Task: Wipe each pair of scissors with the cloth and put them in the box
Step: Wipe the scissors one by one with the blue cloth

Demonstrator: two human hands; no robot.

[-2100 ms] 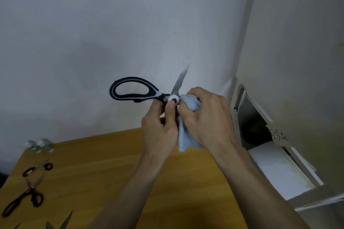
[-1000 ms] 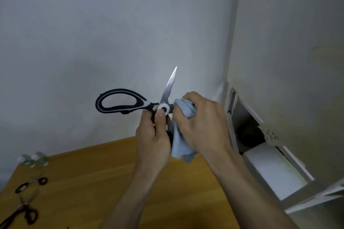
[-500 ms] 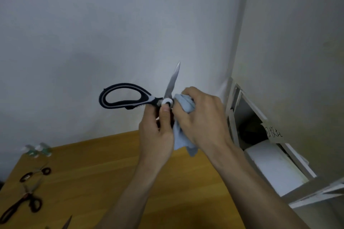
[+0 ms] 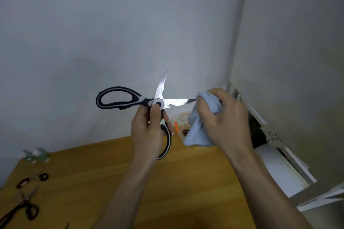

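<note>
Here the scissors (image 4: 158,103) gaped; one blade ran toward three o'clock into the cloth (image 4: 202,126) bunched in the right hand (image 4: 223,117), seemingly pinching its tip, left hand (image 4: 147,130) gripping the pivot.

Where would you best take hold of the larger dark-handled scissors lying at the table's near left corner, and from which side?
Grip the dark scissors by the loop handles, coming from above. They lie flat on the table with the loops facing the person and the blades pointing away toward the wall, so the fingers stay clear of the blades.
</note>
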